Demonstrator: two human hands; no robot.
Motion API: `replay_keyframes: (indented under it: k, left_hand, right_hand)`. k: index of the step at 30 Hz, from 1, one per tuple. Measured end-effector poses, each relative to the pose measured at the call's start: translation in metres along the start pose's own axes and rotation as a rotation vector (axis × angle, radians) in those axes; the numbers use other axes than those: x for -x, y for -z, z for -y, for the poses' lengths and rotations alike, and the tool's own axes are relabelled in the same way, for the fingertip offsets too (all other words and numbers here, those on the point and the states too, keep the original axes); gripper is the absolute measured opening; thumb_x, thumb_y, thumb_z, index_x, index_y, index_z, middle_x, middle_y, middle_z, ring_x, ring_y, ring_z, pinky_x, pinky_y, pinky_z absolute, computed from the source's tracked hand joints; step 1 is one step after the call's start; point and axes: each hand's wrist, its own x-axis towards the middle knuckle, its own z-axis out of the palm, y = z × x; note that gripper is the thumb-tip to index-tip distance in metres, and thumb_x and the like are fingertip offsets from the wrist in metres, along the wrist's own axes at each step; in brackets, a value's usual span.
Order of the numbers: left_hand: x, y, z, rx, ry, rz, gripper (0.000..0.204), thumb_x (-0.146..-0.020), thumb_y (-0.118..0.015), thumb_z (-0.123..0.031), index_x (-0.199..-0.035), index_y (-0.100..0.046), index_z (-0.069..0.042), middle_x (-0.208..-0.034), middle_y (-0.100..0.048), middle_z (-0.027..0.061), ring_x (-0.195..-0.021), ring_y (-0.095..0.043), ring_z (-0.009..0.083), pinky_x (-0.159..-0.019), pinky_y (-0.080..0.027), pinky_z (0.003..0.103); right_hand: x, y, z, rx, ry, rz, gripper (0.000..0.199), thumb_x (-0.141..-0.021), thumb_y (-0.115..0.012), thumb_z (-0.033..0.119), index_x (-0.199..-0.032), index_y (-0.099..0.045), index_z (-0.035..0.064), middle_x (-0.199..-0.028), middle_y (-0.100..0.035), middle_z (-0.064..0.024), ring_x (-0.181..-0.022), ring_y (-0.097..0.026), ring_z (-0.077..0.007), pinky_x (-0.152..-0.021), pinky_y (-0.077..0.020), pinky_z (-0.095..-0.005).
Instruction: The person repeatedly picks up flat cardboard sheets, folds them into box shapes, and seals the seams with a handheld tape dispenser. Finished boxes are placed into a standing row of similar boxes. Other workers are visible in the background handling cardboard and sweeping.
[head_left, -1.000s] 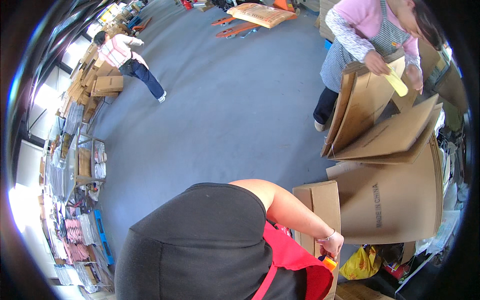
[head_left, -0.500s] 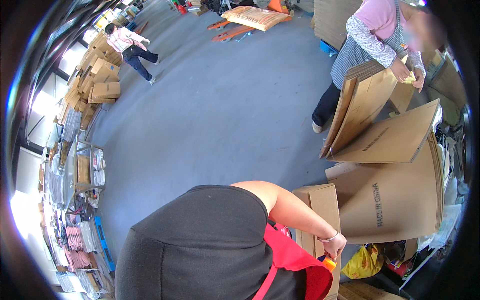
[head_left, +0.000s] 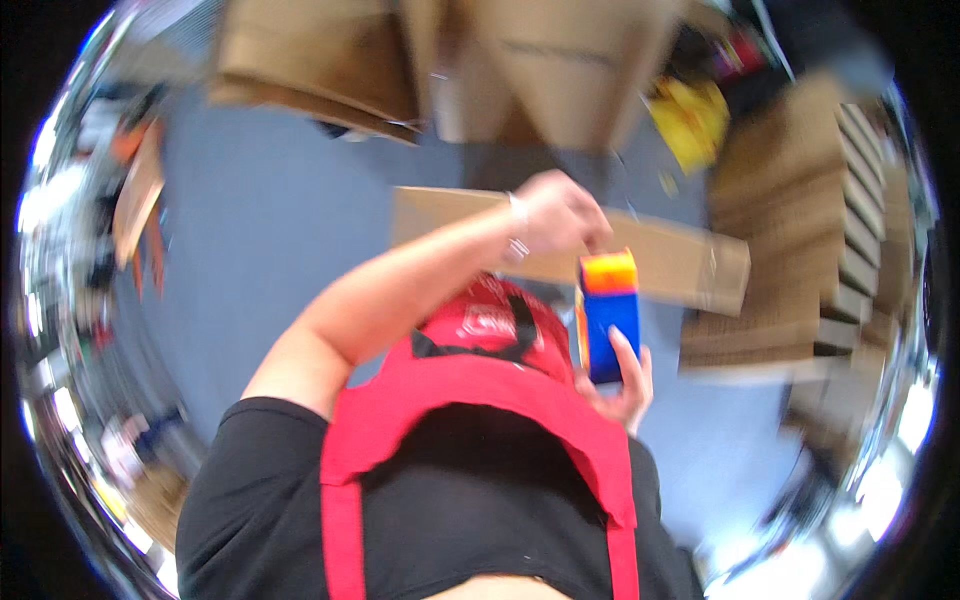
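My right hand (head_left: 628, 388) is closed around a blue and orange hand-held tape dispenser (head_left: 610, 335) in front of my body, its orange end pointing away from me. Just beyond that end is my left hand (head_left: 562, 215), with fingers bent and tips pinched close to the orange edge. Motion blur hides what, if anything, sits between those fingertips. Behind both hands a long, narrow brown carton (head_left: 665, 260) lies crosswise, with a shiny strip near its right end. My left wrist and hand cover part of it.
Large folded cardboard sheets (head_left: 310, 60) and a big cardboard panel (head_left: 570, 60) stand at the far side. On the right rises a stack of flat cartons (head_left: 770, 220). A yellow bag (head_left: 690, 120) lies beyond the carton. A loaded pallet truck (head_left: 140, 205) is at far left.
My view has swung round to the right and down. My left hand, earlier at a carton beside an orange part, is now by the dispenser's end. My right hand has come into view.
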Motion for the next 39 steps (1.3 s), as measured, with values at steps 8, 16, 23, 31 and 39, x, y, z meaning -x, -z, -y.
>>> replay_keyframes:
  k: [8, 16, 23, 31, 39]
  left_hand:
    - [-0.078, 0.005, -0.013, -0.298, 0.051, 0.164, 0.022, -0.101, -0.071, -0.022, -0.105, -0.082, -0.003, -0.091, -0.08, 0.0024, -0.086, -0.07, 0.0081, -0.081, -0.053, 0.023]
    - [-0.119, 0.022, 0.017, -0.461, 0.014, 0.216, 0.023, -0.101, -0.071, -0.025, -0.106, -0.084, -0.006, -0.099, -0.081, 0.0059, -0.102, -0.071, 0.0141, -0.098, -0.053, 0.028]
    - [-0.145, 0.026, 0.074, -0.78, 0.248, 0.291, 0.092, -0.095, -0.058, -0.074, -0.168, -0.026, -0.028, -0.167, -0.038, 0.0172, -0.155, -0.037, 0.0344, -0.121, -0.039, 0.047]
    - [-0.154, 0.035, 0.128, -1.255, 0.088, 0.095, 0.101, -0.087, -0.052, -0.087, -0.158, -0.048, -0.016, -0.162, -0.045, 0.0213, -0.147, -0.044, 0.0403, -0.118, -0.035, 0.06]
    - [0.039, 0.001, 0.085, -1.393, -0.311, -0.163, 0.125, -0.064, -0.089, -0.058, -0.168, -0.025, -0.031, -0.146, -0.047, 0.0215, -0.133, -0.046, 0.0391, -0.11, -0.034, 0.055]
  right_hand:
    - [0.047, -0.023, 0.0, -0.146, -0.244, -0.236, 0.069, -0.071, -0.09, 0.005, -0.136, -0.069, 0.0174, -0.107, -0.064, -0.0134, -0.09, -0.067, -0.0253, -0.076, -0.0579, -0.0348]
    - [0.025, -0.071, 0.009, -0.189, -0.384, -0.319, 0.066, -0.074, -0.086, 0.003, -0.135, -0.07, 0.019, -0.106, -0.063, -0.0143, -0.089, -0.067, -0.0292, -0.078, -0.0584, -0.0377]
    - [0.021, -0.098, -0.008, -0.224, -0.413, -0.323, 0.069, -0.073, -0.085, 0.002, -0.137, -0.069, 0.0219, -0.101, -0.064, -0.0132, -0.083, -0.067, -0.0286, -0.075, -0.0594, -0.0373]
    - [0.033, -0.096, -0.022, -0.185, -0.334, -0.294, 0.068, -0.072, -0.085, 0.003, -0.136, -0.069, 0.0181, -0.098, -0.065, -0.0127, -0.081, -0.065, -0.0276, -0.074, -0.0592, -0.0369]
    - [0.031, -0.077, -0.028, -0.285, -0.342, -0.253, 0.067, -0.077, -0.083, 0.01, -0.141, -0.067, 0.0234, -0.098, -0.062, -0.015, -0.084, -0.064, -0.031, -0.08, -0.0569, -0.0415]
